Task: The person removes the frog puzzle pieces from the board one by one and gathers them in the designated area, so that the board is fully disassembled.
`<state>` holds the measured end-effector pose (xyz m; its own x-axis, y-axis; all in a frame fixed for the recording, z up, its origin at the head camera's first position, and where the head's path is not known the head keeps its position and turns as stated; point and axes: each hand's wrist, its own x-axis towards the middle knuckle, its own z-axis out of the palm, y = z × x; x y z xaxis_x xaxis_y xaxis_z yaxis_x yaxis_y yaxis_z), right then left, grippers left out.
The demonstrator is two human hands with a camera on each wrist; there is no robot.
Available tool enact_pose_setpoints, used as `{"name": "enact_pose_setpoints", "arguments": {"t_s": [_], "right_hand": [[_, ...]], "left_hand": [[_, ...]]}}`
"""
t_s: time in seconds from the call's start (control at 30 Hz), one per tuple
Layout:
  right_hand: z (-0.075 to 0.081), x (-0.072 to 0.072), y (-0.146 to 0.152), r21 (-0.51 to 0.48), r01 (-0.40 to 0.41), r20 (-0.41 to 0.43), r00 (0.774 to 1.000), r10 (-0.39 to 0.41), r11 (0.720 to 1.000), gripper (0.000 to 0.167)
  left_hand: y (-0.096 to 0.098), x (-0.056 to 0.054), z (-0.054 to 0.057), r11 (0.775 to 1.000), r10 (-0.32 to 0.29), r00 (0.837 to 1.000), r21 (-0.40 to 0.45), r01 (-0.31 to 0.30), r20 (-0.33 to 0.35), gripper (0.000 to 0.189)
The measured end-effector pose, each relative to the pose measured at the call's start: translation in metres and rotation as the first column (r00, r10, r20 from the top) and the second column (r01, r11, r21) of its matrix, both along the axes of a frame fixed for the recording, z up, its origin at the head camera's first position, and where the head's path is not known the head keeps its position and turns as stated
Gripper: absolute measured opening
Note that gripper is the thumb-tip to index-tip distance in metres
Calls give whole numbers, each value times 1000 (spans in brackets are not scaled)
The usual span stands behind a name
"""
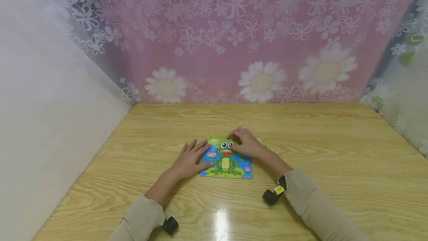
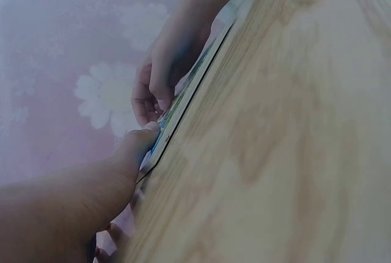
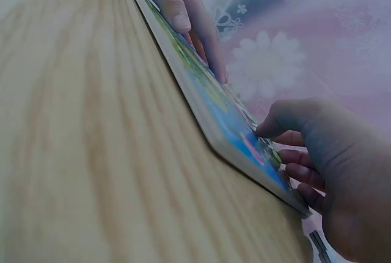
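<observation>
A flat picture board [image 1: 225, 164] with a green cartoon frog on blue lies on the table. My left hand [image 1: 190, 161] rests at its left side, fingers spread over the edge and the thumb on the blue part. My right hand [image 1: 246, 143] is bent over the upper right of the board, its thumb tip beside the frog's eyes. In the right wrist view the thumb [image 3: 278, 116] meets the printed surface and the other fingers curl near the edge. I cannot tell whether they pinch anything. A small green printed piece [image 1: 262, 141] shows behind the right hand, partly hidden by it.
The wood-grain table [image 1: 317, 137] extends around the board. A pink flowered curtain [image 1: 214, 47] hangs at the far edge, with a white sheet [image 1: 60, 103] along the left. Black wrist cameras [image 1: 170, 226] are strapped at both sleeves.
</observation>
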<state>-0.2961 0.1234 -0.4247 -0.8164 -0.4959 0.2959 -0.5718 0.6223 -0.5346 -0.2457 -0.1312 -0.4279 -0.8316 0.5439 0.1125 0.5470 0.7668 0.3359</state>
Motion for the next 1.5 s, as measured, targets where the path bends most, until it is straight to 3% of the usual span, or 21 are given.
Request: {"name": "enact_pose_setpoints", "arguments": {"t_s": [0.33, 0.9, 1.5], "right_hand": [[3, 3, 2, -18, -12, 62, 998, 13, 1000, 32], [0, 1, 6, -91, -65, 69, 995, 72, 994, 33], [-1, 1, 6, -79, -72, 58, 995, 76, 994, 36]], "left_hand": [[0, 0, 1, 1000, -8, 1000, 7, 8, 3, 71], [1, 1, 1, 1000, 1, 1000, 8, -1, 14, 70], [1, 1, 2, 1000, 5, 1000, 10, -5, 20, 69]]}}
